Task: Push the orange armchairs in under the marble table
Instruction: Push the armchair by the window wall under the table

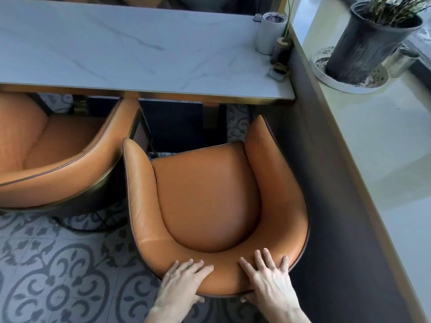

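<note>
An orange leather armchair (207, 197) stands directly below me, facing the white marble table (140, 57). Its arm tips sit a little short of the table's front edge. My left hand (184, 283) grips the top of the chair's curved backrest, fingers over the inside and thumb behind. My right hand (268, 278) holds the same backrest just to the right, fingers spread over the leather. A second orange armchair (58, 150) stands to the left, its front tucked partly under the table.
A dark wall panel (326, 183) and pale ledge (384, 159) run close along the chair's right side. A potted plant (370, 40) on a saucer stands on the ledge. A white cylinder (270, 33) and small items occupy the table's right end. Patterned floor tiles (58, 276) lie at left.
</note>
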`<action>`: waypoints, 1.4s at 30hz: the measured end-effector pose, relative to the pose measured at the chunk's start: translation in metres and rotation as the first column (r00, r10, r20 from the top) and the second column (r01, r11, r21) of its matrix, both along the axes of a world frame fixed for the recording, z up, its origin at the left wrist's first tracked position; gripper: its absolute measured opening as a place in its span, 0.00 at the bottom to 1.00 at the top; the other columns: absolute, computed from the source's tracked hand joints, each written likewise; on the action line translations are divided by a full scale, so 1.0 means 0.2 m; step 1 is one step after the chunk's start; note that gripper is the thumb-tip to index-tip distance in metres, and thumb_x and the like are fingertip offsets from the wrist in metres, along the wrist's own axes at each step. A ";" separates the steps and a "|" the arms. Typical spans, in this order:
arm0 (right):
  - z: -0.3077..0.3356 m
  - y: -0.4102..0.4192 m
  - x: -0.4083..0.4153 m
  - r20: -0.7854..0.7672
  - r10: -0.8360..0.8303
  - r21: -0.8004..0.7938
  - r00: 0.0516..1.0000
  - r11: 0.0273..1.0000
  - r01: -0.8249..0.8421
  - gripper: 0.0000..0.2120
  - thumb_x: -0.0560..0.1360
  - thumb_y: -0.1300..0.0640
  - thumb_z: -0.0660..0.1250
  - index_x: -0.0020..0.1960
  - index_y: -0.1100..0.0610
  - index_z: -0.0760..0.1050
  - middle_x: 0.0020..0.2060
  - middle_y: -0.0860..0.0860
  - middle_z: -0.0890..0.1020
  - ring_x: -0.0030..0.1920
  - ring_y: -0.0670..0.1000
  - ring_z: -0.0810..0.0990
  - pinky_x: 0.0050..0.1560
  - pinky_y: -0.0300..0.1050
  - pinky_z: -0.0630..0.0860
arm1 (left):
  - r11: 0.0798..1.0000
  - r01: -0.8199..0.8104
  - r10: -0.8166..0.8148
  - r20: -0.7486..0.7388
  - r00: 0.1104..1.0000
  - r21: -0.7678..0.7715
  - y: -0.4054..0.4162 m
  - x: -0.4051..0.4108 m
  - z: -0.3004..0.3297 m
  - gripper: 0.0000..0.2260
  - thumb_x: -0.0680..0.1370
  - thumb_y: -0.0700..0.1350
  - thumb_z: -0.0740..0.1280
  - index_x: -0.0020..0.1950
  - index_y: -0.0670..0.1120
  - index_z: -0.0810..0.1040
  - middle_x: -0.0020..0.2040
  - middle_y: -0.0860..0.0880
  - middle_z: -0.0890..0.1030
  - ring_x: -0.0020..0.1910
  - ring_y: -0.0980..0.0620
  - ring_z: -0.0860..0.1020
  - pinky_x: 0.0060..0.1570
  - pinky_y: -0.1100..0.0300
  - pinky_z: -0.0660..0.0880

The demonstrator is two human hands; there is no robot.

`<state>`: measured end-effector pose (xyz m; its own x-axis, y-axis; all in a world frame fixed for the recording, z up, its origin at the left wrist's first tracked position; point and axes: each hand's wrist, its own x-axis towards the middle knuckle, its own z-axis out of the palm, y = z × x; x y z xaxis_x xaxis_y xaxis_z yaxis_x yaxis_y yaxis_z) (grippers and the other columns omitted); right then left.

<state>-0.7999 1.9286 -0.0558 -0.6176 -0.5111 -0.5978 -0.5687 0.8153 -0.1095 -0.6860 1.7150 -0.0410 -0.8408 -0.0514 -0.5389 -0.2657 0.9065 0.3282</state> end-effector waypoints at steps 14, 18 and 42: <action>-0.01 -0.31 -0.44 -0.111 0.024 0.002 0.994 1.000 -0.024 0.49 0.41 0.38 0.88 0.59 0.53 0.85 0.51 0.67 0.85 0.54 0.69 0.85 0.40 0.78 0.77 | 1.000 -0.017 0.016 -0.045 0.999 -0.019 -0.32 -0.46 -0.01 0.35 0.76 0.48 0.72 0.77 0.61 0.58 0.78 0.57 0.61 0.77 0.53 0.56 0.76 0.51 0.48; 0.00 -0.40 -0.61 -0.165 0.064 0.032 0.984 0.998 -0.060 0.47 0.46 0.34 0.86 0.62 0.51 0.84 0.55 0.65 0.85 0.58 0.68 0.84 0.45 0.78 0.77 | 1.000 -0.010 0.009 -0.086 0.996 -0.020 -0.42 -0.63 -0.03 0.35 0.75 0.49 0.72 0.77 0.61 0.59 0.78 0.56 0.62 0.77 0.52 0.58 0.76 0.50 0.50; 0.17 -0.62 -1.09 -0.143 0.151 0.027 0.978 0.989 -0.148 0.56 0.65 0.30 0.76 0.83 0.42 0.50 0.81 0.56 0.59 0.82 0.60 0.48 0.73 0.79 0.46 | 0.984 -0.150 0.133 -0.164 0.977 -0.100 -0.56 -0.99 -0.02 0.44 0.70 0.59 0.75 0.78 0.58 0.52 0.79 0.49 0.60 0.78 0.49 0.53 0.77 0.46 0.46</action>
